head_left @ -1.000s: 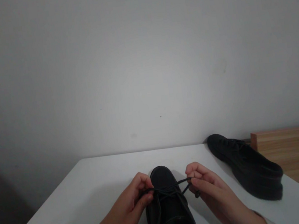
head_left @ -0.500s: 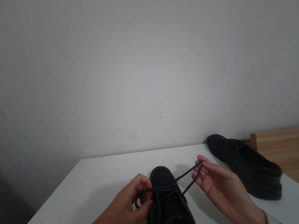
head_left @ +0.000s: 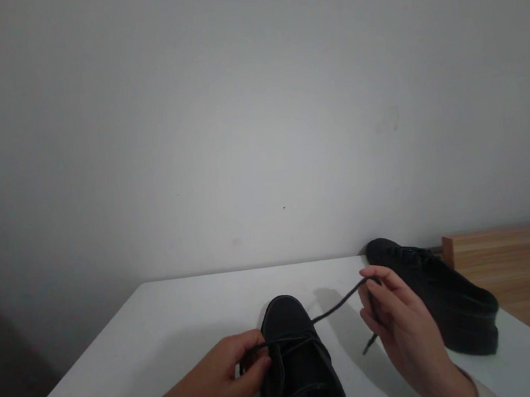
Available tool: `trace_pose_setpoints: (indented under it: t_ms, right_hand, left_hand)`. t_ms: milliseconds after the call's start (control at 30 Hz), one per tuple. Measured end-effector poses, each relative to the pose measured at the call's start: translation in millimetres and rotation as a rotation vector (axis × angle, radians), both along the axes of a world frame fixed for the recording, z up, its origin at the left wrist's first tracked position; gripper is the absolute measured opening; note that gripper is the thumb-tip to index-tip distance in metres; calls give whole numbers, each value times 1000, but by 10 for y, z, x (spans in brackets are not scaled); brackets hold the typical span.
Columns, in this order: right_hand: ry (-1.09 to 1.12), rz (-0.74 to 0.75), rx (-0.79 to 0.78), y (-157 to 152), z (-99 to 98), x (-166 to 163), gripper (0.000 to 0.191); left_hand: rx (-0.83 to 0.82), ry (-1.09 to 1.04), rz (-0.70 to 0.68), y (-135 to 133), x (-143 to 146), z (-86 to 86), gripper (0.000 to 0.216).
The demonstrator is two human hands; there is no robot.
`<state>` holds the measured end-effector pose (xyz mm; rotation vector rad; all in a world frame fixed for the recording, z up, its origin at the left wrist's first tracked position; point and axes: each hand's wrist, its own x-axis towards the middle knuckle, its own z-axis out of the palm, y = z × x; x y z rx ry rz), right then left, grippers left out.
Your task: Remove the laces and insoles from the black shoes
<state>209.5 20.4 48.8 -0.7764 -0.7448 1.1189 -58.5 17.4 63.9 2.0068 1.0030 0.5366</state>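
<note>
A black lace-up shoe (head_left: 286,317) sits on the white table with its toe pointing away from me. At its left side my left hand (head_left: 241,363) pinches a dark shoelace that runs across the front of the shoe. To the right, my right hand (head_left: 394,312) is raised above the table, its fingers closed on the other shoelace (head_left: 337,306). That lace stretches from the shoe up to my fingertips, and its free end hangs below them. Shadow hides the lace holes of the shoe.
A second black shoe (head_left: 459,316) stands on the table at the right, beyond my right hand. Past the table's right edge is a wood-grain panel (head_left: 525,293). The white tabletop (head_left: 171,303) meets a plain wall (head_left: 255,127) at the back.
My right hand has moved right and pulled its lace along. The lower strand has come away from the shoe, and its end now dangles. My left hand has barely moved.
</note>
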Motion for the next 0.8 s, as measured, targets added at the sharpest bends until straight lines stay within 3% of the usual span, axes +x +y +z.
trace_pose_setpoints:
  t_ms: [67,167,333,433,567,733,800]
  right_hand:
    - [-114,47,6,8,-12,-6,44]
    - [-299,345,-42,15,-113,-93,44]
    - [-329,620,-39,24,-381,-216,43]
    - [-395,634,-27,38,-470,-212,41]
    - [-418,612,3,37,-439,-227,43]
    - [-415,557,62,0,-323,-270,41]
    - [-394,540,57,4,-322,-275,39]
  left_hand:
    - [-14,-20,11,4,15,-15,23]
    - [-38,-45,24,23,30,-27,24]
    - [-75,-130,14,51,20,-36,28]
    - [-94,-167,9,66,1,-54,31]
    - [-145,-224,10,85,-24,-80,32]
    - [-322,-582,3,51,-67,-48,36]
    - [-336,-617,-1,42,-83,-31,36]
